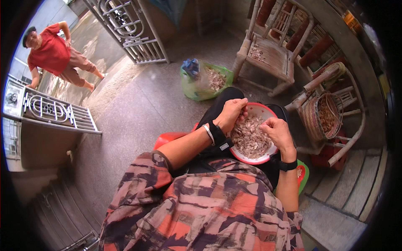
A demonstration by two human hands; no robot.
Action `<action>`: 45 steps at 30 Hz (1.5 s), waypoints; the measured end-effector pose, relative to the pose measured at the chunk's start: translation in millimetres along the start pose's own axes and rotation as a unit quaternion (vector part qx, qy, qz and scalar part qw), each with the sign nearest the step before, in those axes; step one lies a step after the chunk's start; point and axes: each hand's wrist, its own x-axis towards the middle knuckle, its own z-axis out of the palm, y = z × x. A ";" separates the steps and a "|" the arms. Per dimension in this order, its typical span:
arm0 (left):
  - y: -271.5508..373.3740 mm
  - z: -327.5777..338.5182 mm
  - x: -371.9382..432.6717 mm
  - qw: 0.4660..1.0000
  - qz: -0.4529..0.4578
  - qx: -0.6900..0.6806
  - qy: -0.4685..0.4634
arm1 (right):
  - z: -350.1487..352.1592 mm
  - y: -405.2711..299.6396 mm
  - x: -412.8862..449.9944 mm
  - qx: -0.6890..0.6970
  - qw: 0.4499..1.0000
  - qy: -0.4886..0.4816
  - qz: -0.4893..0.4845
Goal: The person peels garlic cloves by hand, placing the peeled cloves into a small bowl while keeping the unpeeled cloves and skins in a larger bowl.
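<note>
A round bowl (263, 108) with a red rim and pale inside rests on my lap. It holds a heap of small, dry, pinkish-brown pieces (251, 138), whose exact kind I cannot make out. Over the bowl's far left side is my left hand (234, 113), fingers curled in towards the thumb. My right hand (278, 133) hovers over the right side, its thumb and forefinger drawn together. Any small piece between the fingertips of either hand is too small or hidden to make out.
A green plastic bag (196, 88) of similar pieces sits on the floor ahead. At right are a bamboo chair (270, 58) and a woven basket (309, 116). A person (51, 50) in red stands outside by the metal gate (59, 109). Wooden slats (345, 185) lie at lower right.
</note>
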 end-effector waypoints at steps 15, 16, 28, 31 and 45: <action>-17.4 17.0 -20.4 0.973 -0.136 0.051 -0.179 | -16.0 -8.5 -28.4 0.355 0.930 -0.089 0.023; -15.3 21.6 -25.5 0.968 -0.161 -0.002 -0.192 | -11.8 -11.7 -28.5 0.357 0.930 -0.090 0.023; -17.3 20.5 -26.2 0.974 -0.024 0.158 -0.163 | -0.1 -19.7 -32.4 0.090 0.989 0.084 -0.083; -17.6 19.0 -23.9 0.969 -0.027 0.163 -0.183 | 4.6 -10.9 -31.5 0.288 0.954 0.081 0.022; -17.3 8.5 -8.4 0.973 -0.132 -0.053 -0.182 | -0.2 -25.7 -27.3 0.121 0.965 0.156 -0.175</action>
